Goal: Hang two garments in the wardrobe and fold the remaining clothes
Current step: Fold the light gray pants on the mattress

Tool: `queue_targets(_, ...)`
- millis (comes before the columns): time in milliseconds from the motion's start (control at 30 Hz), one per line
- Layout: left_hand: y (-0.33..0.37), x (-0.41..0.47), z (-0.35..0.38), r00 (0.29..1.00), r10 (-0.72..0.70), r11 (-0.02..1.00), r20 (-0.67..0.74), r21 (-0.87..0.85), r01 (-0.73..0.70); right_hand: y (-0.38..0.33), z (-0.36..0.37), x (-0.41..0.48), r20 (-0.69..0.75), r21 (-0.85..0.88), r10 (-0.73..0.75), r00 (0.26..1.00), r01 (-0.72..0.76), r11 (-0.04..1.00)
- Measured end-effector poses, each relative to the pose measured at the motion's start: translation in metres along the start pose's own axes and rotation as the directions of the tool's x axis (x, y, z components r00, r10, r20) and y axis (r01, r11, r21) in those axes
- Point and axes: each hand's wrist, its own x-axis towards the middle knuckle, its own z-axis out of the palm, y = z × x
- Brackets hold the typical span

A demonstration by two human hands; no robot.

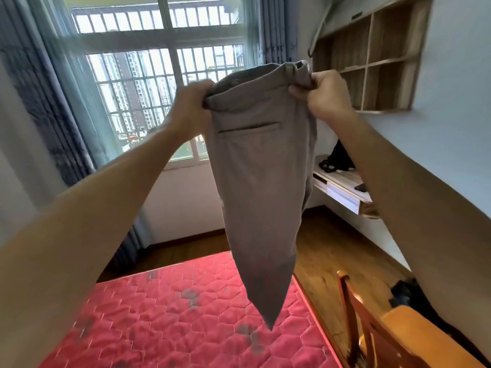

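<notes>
A pair of grey trousers (259, 187) hangs in the air in front of me, waistband up, back pocket facing me, the legs tapering to a point above the bed. My left hand (192, 108) grips the left end of the waistband. My right hand (325, 92) grips the right end, slightly higher. Both arms are stretched out at chest height.
A red quilted mattress (170, 317) lies below. A wooden chair (372, 330) stands at the lower right, with dark cloth (403, 290) on the floor behind it. A wall desk (342, 187) and open wooden shelves (372, 59) line the right wall. A barred window with curtains (53, 102) is ahead.
</notes>
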Motion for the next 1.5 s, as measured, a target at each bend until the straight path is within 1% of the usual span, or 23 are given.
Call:
queue_targets(67,0.002,-0.011,0.002,0.998,-0.036,0.999,0.048,0.007,0.036,0.008,-0.003,-0.011,0.055,-0.013,0.027,0.998,-0.027,1.0)
queue_targets(133,-0.002,-0.029,0.006,0.986,-0.033,0.998,0.162,-0.043,0.041,0.018,-0.007,-0.036,0.128,-0.019,0.062,0.99,-0.06,0.998)
queue_targets(200,-0.01,-0.055,0.011,0.948,-0.014,0.994,0.318,-0.097,0.047,0.031,-0.012,-0.074,0.205,0.039,0.112,0.972,-0.122,0.992)
queue_targets(267,-0.015,-0.095,0.019,0.891,-0.002,0.991,0.454,-0.116,0.062,0.043,-0.016,-0.12,0.301,0.102,0.148,0.942,-0.186,0.977)
queue_targets(367,-0.014,-0.176,0.031,0.833,0.013,0.968,0.554,-0.215,0.128,0.072,-0.018,-0.191,0.4,0.06,0.182,0.898,-0.223,0.973)
queue_targets(467,-0.007,-0.274,0.048,0.775,-0.006,0.91,0.632,-0.317,0.266,0.104,-0.021,-0.277,0.519,0.013,0.241,0.82,-0.29,0.957)
queue_targets(500,-0.003,-0.306,0.055,0.74,-0.007,0.886,0.672,-0.34,0.317,0.117,-0.022,-0.305,0.547,-0.017,0.272,0.791,-0.315,0.949)
queue_targets(533,0.0,-0.338,0.062,0.692,-0.002,0.84,0.722,-0.374,0.393,0.128,-0.023,-0.332,0.594,-0.059,0.307,0.744,-0.34,0.939)
queue_targets(600,0.009,-0.399,0.077,0.583,0.008,0.702,0.812,-0.42,0.575,0.154,-0.021,-0.379,0.672,-0.139,0.39,0.63,-0.409,0.902)
queue_targets(667,0.016,-0.45,0.095,0.485,-0.023,0.606,0.874,-0.374,0.703,0.176,-0.018,-0.422,0.696,-0.21,0.474,0.539,-0.479,0.852)
queue_targets(700,0.018,-0.473,0.105,0.443,-0.064,0.582,0.894,-0.327,0.745,0.186,-0.015,-0.442,0.706,-0.229,0.505,0.496,-0.515,0.826)
queue_targets(767,0.018,-0.52,0.127,0.371,-0.132,0.565,0.919,-0.238,0.79,0.207,-0.009,-0.479,0.708,-0.273,0.568,0.421,-0.579,0.769)
queue_targets(833,0.018,-0.561,0.15,0.295,-0.172,0.52,0.94,-0.168,0.838,0.231,0.0,-0.513,0.691,-0.333,0.638,0.341,-0.632,0.699)
queue_targets(867,0.019,-0.578,0.164,0.268,-0.183,0.507,0.946,-0.143,0.85,0.245,0.006,-0.529,0.676,-0.364,0.667,0.313,-0.646,0.671)
queue_targets(967,0.02,-0.621,0.214,0.186,-0.282,0.482,0.941,-0.028,0.876,0.301,0.035,-0.573,0.594,-0.444,0.758,0.268,-0.677,0.587)
queue_targets(1033,0.013,-0.644,0.257,0.145,-0.385,0.437,0.911,0.041,0.899,0.342,0.062,-0.593,0.54,-0.464,0.801,0.259,-0.702,0.54)
queue_targets(1133,-0.009,-0.677,0.335,0.132,-0.543,0.375,0.83,0.098,0.922,0.412,0.113,-0.612,0.446,-0.468,0.845,0.294,-0.728,0.5)
queue_targets(1167,-0.019,-0.688,0.362,0.124,-0.593,0.345,0.795,0.111,0.932,0.437,0.131,-0.617,0.42,-0.464,0.849,0.321,-0.728,0.505)
queue_targets(1233,-0.04,-0.714,0.413,0.103,-0.684,0.281,0.722,0.131,0.951,0.485,0.169,-0.632,0.393,-0.467,0.851,0.349,-0.722,0.511)
queue_targets(1267,-0.05,-0.728,0.435,0.094,-0.716,0.264,0.692,0.144,0.954,0.507,0.186,-0.642,0.399,-0.479,0.852,0.339,-0.715,0.509)
queue_targets(1333,-0.064,-0.757,0.468,0.034,-0.75,0.221,0.661,0.202,0.954,0.541,0.215,-0.666,0.423,-0.537,0.861,0.283,-0.686,0.49)
queue_targets(1433,-0.067,-0.808,0.487,-0.114,-0.729,0.097,0.675,0.267,0.959,0.568,0.236,-0.712,0.411,-0.581,0.896,0.167,-0.71,0.399)
queue_targets(1500,-0.059,-0.839,0.483,-0.192,-0.721,-0.001,0.666,0.276,0.961,0.57,0.234,-0.731,0.358,-0.538,0.923,0.138,-0.778,0.325)
